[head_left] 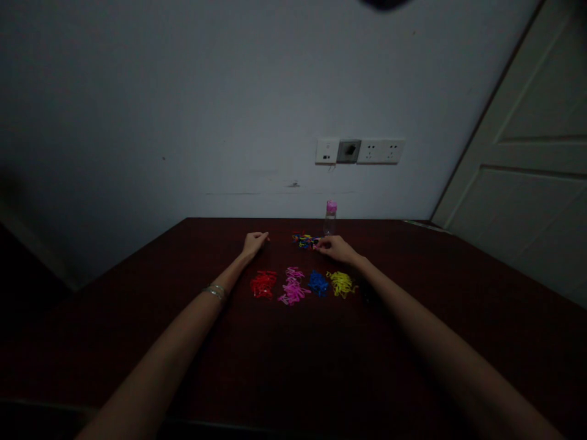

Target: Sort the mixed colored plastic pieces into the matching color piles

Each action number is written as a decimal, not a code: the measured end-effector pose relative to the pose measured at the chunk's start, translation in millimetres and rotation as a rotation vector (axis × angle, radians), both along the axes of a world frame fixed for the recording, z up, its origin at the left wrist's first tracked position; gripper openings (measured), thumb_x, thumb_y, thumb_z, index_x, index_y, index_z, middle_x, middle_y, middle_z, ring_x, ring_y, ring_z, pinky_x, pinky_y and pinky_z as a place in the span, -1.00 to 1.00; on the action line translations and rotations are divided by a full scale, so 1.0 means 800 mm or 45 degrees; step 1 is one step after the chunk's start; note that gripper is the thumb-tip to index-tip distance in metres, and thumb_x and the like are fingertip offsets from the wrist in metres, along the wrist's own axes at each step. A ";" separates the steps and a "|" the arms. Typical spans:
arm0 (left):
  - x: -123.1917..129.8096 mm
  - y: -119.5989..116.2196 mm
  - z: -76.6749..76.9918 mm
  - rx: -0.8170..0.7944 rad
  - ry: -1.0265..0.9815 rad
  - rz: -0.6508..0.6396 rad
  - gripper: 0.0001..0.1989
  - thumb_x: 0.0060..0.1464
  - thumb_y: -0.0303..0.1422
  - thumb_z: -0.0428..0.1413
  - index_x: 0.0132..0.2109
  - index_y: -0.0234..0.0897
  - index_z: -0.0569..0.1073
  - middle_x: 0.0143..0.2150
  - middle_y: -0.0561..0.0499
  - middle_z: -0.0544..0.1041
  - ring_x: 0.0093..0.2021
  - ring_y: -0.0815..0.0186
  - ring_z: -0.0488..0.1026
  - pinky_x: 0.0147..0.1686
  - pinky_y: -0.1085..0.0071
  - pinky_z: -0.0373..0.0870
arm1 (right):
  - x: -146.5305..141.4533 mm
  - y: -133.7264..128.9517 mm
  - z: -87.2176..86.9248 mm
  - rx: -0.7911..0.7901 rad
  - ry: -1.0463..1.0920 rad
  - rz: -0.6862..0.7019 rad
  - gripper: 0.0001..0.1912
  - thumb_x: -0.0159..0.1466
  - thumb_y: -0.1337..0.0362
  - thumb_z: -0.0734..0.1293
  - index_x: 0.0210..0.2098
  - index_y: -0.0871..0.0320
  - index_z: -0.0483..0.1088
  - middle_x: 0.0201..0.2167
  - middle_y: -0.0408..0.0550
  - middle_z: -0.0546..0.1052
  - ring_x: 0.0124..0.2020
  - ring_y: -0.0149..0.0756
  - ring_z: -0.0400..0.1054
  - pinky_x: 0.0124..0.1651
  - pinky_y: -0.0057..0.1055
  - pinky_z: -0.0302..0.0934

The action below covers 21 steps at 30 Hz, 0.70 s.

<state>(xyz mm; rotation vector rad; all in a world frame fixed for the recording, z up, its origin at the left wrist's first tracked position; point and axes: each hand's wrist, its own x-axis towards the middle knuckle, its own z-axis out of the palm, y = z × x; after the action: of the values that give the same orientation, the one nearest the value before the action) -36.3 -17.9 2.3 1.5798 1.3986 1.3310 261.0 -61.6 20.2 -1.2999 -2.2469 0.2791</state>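
Note:
My right hand (337, 247) is at the right edge of a small mixed-colour pile of thin, stringy pieces (302, 240). Its fingers are pinched, with a thin pink piece (316, 247) at their tips. To the left of that pile my left hand (254, 243) rests by the table, fingers closed; what they hold, if anything, is too small to tell. Nearer to me lie separate heaps of the same kind of pieces: red (263, 284), pink (294, 287), blue (318, 283) and yellow (341, 283).
A clear bottle with a pink cap (331, 217) stands behind the mixed pile, near the wall. The dark reddish table (293, 360) meets a wall with sockets and a switch panel (360, 151). A pale panelled door (527, 159) is on the right.

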 end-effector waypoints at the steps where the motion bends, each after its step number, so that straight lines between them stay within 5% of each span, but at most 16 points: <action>1: 0.000 -0.001 0.001 -0.002 0.004 0.002 -0.66 -0.15 -0.13 0.04 -0.56 -0.37 0.40 -0.77 0.15 0.14 -0.71 0.51 0.04 -0.66 0.53 -0.07 | 0.001 -0.001 0.000 -0.008 0.057 0.012 -0.74 0.09 0.15 0.25 -0.39 0.19 0.48 -0.47 -0.09 0.48 -0.44 -0.38 0.29 -0.38 -0.50 0.09; 10: -0.001 -0.001 0.001 0.016 0.066 0.024 -0.64 -0.16 -0.10 0.03 -0.55 -0.37 0.41 -0.78 0.15 0.15 -0.70 0.50 0.05 -0.65 0.52 -0.05 | 0.001 -0.029 0.018 -0.210 0.426 0.101 -0.67 0.03 0.11 0.28 -0.40 0.29 0.46 -0.48 -0.06 0.46 -0.44 -0.38 0.27 -0.37 -0.47 0.13; 21: -0.002 0.002 -0.002 0.016 0.090 0.019 -0.63 -0.17 -0.10 0.03 -0.54 -0.37 0.42 -0.78 0.16 0.14 -0.71 0.50 0.05 -0.64 0.52 -0.05 | -0.063 -0.089 0.033 -0.564 0.157 0.509 -0.73 0.02 0.20 0.31 -0.34 0.25 0.46 -0.59 -0.15 0.41 -0.58 -0.49 0.21 -0.53 -0.55 0.05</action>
<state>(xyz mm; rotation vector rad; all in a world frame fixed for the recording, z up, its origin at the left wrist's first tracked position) -38.1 -15.9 0.8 1.6421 1.4493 1.3061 210.4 -133.0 46.6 -0.9797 -2.4027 1.0205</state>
